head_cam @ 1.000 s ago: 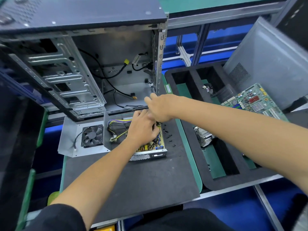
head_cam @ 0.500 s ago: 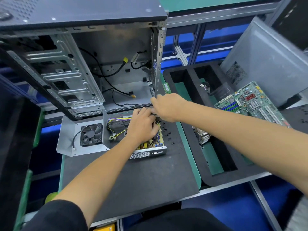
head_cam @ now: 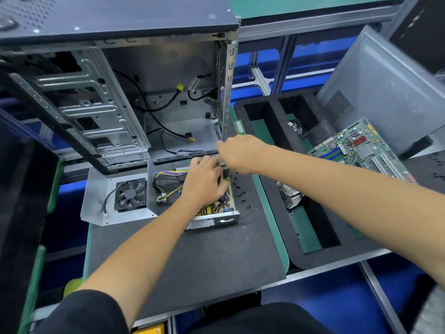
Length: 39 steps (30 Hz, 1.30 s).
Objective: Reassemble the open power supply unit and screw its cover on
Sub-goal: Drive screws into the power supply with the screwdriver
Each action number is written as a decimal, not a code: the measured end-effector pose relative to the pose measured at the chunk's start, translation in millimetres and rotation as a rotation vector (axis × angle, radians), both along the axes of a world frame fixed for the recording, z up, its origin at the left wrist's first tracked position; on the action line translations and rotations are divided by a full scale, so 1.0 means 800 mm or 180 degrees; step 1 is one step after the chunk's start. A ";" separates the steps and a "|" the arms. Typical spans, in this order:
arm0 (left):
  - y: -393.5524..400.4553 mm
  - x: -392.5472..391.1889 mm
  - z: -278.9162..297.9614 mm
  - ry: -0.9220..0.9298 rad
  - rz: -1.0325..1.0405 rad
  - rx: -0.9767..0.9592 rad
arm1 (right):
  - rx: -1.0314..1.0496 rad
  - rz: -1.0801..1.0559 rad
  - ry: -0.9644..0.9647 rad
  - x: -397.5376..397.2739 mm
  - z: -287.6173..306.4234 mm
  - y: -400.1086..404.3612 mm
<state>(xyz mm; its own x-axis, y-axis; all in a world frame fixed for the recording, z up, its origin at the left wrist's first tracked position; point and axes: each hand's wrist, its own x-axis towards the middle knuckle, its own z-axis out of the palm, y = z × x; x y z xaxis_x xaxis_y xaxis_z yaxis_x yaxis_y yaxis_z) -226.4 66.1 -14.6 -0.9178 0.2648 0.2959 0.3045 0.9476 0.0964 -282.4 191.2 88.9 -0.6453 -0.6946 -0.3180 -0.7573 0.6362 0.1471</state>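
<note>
The open power supply unit (head_cam: 212,220) lies on the black mat (head_cam: 192,261), board and coils exposed, its coloured cable bundle (head_cam: 166,179) spilling left. My left hand (head_cam: 204,182) presses down on the board with bent fingers. My right hand (head_cam: 240,153) hovers at the unit's far right corner, curled around something slim, seemingly a screwdriver, mostly hidden. The grey cover (head_cam: 96,189) with its black fan (head_cam: 131,195) lies flat left of the unit. Several small black screws (head_cam: 239,189) are scattered right of it.
An open PC case (head_cam: 108,104) stands just behind the unit. To the right, a black foam tray (head_cam: 313,256) holds a heat sink (head_cam: 289,196). A green motherboard (head_cam: 356,148) and a grey side panel (head_cam: 385,92) lean beyond it.
My right hand has shifted slightly right, off the top of my left hand. My left hand stays on the board.
</note>
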 end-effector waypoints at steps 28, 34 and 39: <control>-0.001 0.000 -0.004 -0.0028 0.0062 -0.0198 | 0.0002 0.0169 0.0065 -0.004 0.000 0.021; -0.001 -0.001 -0.004 0.0011 0.0052 -0.0132 | -0.0207 0.0310 0.0358 0.000 -0.009 0.014; -0.001 0.000 -0.005 0.0014 0.0071 -0.0126 | -0.0256 0.0147 0.0315 0.001 -0.010 0.002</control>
<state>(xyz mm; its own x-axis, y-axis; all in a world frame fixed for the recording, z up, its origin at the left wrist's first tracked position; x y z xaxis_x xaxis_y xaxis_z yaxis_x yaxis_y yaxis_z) -226.4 65.7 -18.4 -0.9223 0.2560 0.2896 0.2837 0.9572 0.0573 -281.4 192.9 81.3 -0.6374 -0.7450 -0.1966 -0.7705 0.6137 0.1725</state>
